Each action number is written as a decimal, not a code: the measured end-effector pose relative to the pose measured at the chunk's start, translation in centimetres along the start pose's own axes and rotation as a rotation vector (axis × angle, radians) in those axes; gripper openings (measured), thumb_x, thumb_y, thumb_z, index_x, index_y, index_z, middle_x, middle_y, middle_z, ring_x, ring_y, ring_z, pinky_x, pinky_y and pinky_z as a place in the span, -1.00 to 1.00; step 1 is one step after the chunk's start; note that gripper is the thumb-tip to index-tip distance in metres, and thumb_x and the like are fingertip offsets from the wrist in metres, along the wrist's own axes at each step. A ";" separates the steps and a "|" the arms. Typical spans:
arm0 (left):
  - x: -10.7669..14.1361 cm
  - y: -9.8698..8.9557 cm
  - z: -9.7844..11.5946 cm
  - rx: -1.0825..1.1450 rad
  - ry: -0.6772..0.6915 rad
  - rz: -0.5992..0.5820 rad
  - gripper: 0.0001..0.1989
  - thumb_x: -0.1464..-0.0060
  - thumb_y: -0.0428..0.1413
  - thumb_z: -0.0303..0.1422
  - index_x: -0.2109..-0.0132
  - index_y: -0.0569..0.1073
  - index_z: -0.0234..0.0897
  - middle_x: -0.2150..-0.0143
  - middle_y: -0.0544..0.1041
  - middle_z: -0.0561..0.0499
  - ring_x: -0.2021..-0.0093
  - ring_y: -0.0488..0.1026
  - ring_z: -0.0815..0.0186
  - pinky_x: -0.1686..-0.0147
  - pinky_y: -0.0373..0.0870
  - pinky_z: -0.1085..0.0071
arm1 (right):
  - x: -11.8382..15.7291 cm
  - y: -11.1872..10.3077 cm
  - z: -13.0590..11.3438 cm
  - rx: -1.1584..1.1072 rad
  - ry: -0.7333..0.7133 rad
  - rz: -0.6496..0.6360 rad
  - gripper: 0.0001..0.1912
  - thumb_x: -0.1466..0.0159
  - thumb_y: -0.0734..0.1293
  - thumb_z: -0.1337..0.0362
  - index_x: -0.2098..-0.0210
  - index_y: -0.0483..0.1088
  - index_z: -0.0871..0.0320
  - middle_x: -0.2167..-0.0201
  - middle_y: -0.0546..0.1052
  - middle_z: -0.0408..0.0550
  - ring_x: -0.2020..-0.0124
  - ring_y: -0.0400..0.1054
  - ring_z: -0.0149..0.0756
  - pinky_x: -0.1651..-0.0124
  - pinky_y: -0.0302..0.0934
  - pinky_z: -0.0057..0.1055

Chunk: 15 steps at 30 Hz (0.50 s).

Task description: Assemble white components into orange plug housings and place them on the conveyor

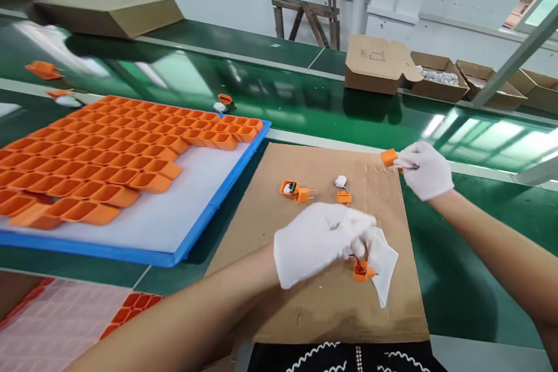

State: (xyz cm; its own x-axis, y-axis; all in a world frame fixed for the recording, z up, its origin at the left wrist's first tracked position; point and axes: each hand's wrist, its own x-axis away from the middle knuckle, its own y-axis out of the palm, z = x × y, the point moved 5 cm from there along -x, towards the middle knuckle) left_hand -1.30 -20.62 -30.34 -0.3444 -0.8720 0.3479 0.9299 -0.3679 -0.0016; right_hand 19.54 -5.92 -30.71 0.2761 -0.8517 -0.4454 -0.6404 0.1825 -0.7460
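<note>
My left hand (325, 244), in a white glove, is closed over the cardboard sheet (279, 285). Its fingertips pinch the wires of an orange plug piece (361, 271); the part inside the fingers is hidden. A white cloth or paper (386, 270) hangs or lies against those fingers. Farther right, my gloved right hand (425, 170) is closed on a small orange housing (389, 157), held above the cardboard's far right corner. Between the hands and the tray lie an orange housing with a plug (296, 190) and a white round part (340, 181) wired to another orange plug (344, 196).
A blue-rimmed tray (200, 221) at left carries rows of orange housings (113, 157). Behind runs a shiny green conveyor (279, 99) with loose orange parts (224, 99). Cardboard boxes (375, 64) stand beyond it. Red-orange housings (135, 305) show at lower left.
</note>
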 end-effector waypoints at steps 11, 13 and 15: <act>2.9 -11.1 -3.6 -0.705 0.045 0.802 -0.55 0.15 0.35 -0.16 0.09 0.53 -0.24 0.09 0.61 -0.07 0.09 0.56 0.10 0.09 0.48 0.27 | -12.3 4.0 8.0 0.062 -0.054 -0.054 -0.72 -0.41 0.34 0.09 0.34 0.43 0.16 0.41 0.49 -0.16 0.41 0.40 -0.40 0.31 0.35 -0.42; 1.9 -12.6 -3.9 -0.802 0.098 0.742 -0.40 0.22 0.37 -0.24 -0.04 0.51 -0.24 -0.13 0.55 -0.14 -0.18 0.46 -0.04 -0.17 0.39 0.17 | -12.5 4.2 7.6 0.054 -0.058 -0.075 -0.74 -0.41 0.35 0.10 0.32 0.44 0.14 0.36 0.52 -0.12 0.36 0.43 -0.36 0.28 0.38 -0.38; 0.7 -13.3 -4.4 -0.846 0.094 0.651 -0.51 0.11 0.30 -0.25 -0.02 0.53 -0.20 -0.15 0.56 -0.11 -0.25 0.41 -0.05 -0.26 0.31 0.13 | -12.0 4.0 6.3 0.050 -0.068 -0.093 -0.76 -0.41 0.34 0.11 0.27 0.46 0.15 0.28 0.54 -0.09 0.30 0.44 -0.35 0.22 0.41 -0.35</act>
State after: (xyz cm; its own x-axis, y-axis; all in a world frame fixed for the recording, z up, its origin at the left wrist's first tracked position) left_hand -14.51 -17.74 -34.16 0.1434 -0.9893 -0.0281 0.5587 0.1044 -0.8228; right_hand 18.18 8.10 -31.48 0.3813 -0.8313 -0.4044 -0.5736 0.1303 -0.8087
